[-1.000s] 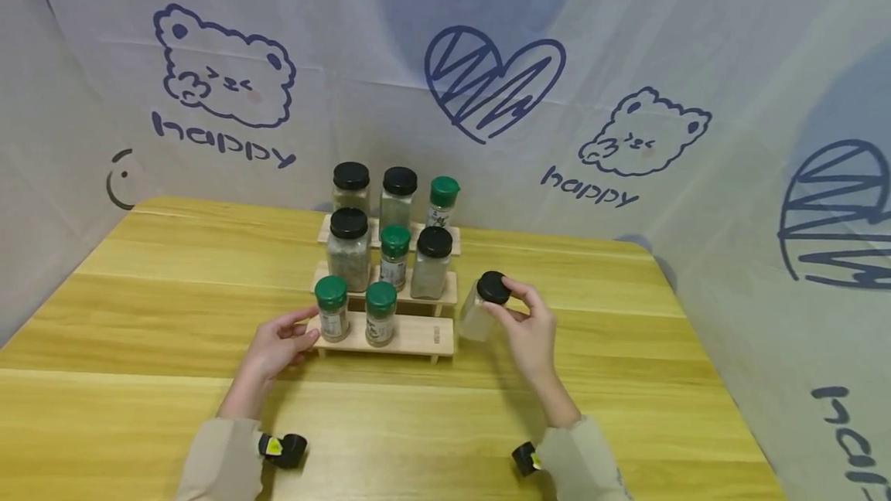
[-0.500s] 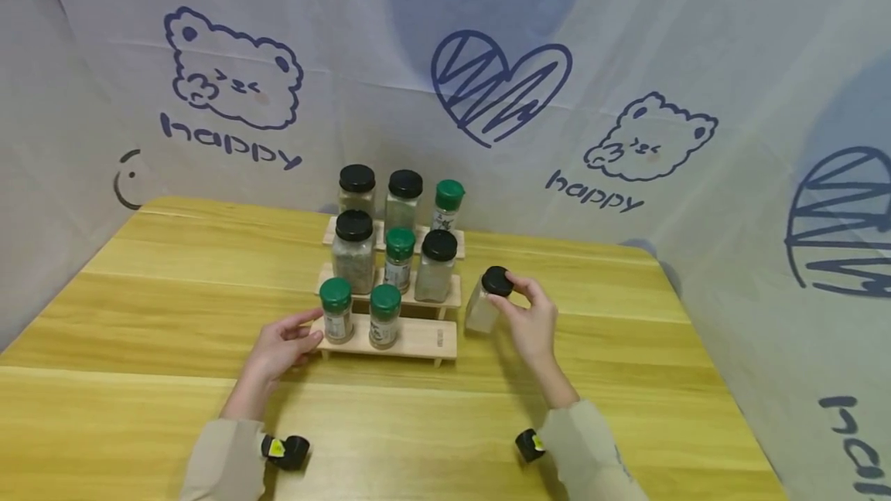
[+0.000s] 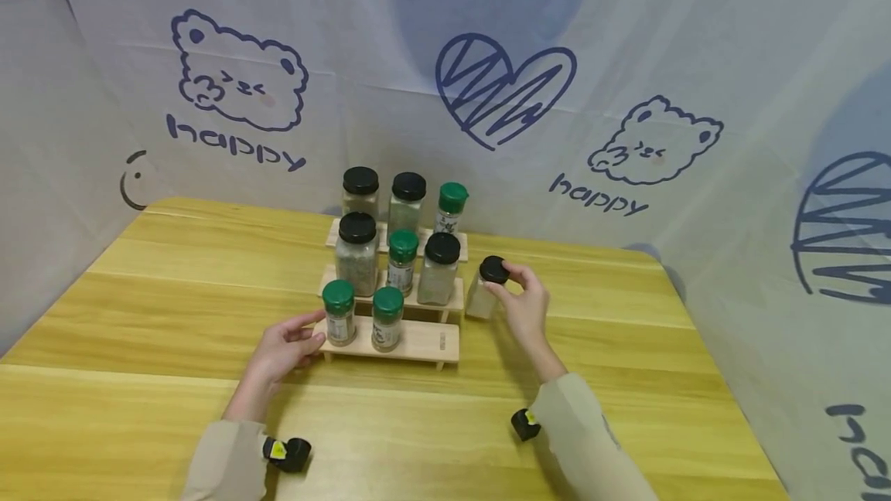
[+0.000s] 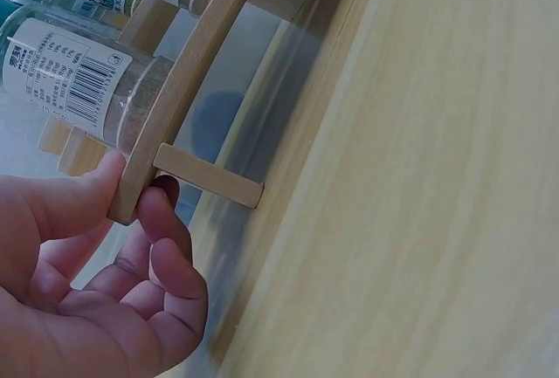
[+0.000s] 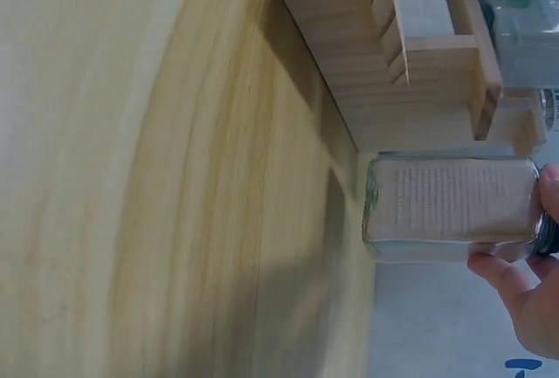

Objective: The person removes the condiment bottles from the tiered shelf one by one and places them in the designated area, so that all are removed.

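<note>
A three-tier wooden spice rack (image 3: 418, 342) stands on the table and bears several jars. My left hand (image 3: 281, 348) pinches the left end of its lowest tier; in the left wrist view the thumb lies on top and a finger is underneath. Close by on that tier are two small green-lidded spice jars, one at the left end (image 3: 339, 315) and one near the middle (image 3: 387, 323). My right hand (image 3: 524, 301) grips a square glass jar (image 5: 454, 199) by its black lid, just right of the rack. Pale powder fills this jar, which leans slightly in the head view.
Black-lidded jars (image 3: 438, 273) and green-lidded ones (image 3: 402, 265) fill the middle tier, with more on the back tier (image 3: 334, 234). A printed cloth (image 3: 376, 114) hangs behind the wooden table (image 3: 418, 439).
My right hand has carried the black-lidded jar a little toward the back, alongside the middle tier. The left hand keeps its hold on the rack. The head view has shifted slightly.
</note>
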Motion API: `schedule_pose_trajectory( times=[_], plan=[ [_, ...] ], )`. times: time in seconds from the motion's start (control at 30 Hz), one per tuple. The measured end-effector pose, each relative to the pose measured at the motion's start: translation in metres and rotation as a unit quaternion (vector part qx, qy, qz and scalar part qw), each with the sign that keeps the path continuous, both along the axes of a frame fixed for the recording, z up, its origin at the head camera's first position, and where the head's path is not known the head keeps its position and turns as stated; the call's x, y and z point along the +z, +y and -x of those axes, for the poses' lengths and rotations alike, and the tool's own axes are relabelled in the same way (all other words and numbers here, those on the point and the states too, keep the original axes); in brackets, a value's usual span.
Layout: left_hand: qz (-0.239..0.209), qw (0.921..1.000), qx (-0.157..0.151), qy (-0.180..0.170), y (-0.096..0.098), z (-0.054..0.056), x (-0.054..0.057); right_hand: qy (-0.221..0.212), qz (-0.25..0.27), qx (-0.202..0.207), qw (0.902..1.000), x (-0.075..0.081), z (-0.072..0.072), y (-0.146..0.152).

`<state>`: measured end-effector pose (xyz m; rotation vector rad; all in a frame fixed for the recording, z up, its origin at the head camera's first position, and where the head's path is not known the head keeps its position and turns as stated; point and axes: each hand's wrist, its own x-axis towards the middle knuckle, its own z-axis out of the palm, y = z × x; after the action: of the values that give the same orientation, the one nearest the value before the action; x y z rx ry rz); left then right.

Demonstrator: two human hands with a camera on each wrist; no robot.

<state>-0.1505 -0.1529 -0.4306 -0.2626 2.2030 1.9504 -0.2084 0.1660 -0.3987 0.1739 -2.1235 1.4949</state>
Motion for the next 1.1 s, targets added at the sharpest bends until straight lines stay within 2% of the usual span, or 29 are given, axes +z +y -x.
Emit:
schedule_pose_trajectory(
  times=[0.23, 0.47, 0.77, 0.97, 1.1],
  plan=[
    [0.001, 1.0, 0.0, -0.003, -0.001, 0.0, -0.001, -0.004, -0.012, 0.001, 0.9999, -0.008, 0.017, -0.002],
    [0.0, 1.0, -0.003, -0.002, -0.001, 0.0, -0.001, -0.006, -0.021, -0.006, 0.9998, -0.011, 0.026, -0.004],
    [0.0, 1.0, -0.004, 0.0, -0.001, 0.0, -0.003, -0.011, -0.039, -0.007, 0.9992, -0.012, 0.031, -0.007],
    [-0.003, 1.0, -0.003, -0.002, -0.001, -0.001, 0.0, -0.014, -0.04, 0.0, 0.9991, -0.014, 0.034, -0.009],
    [-0.013, 0.9999, -0.004, 0.009, -0.002, -0.001, -0.004, -0.019, -0.036, 0.002, 0.9992, -0.015, 0.035, -0.009]
  ],
)
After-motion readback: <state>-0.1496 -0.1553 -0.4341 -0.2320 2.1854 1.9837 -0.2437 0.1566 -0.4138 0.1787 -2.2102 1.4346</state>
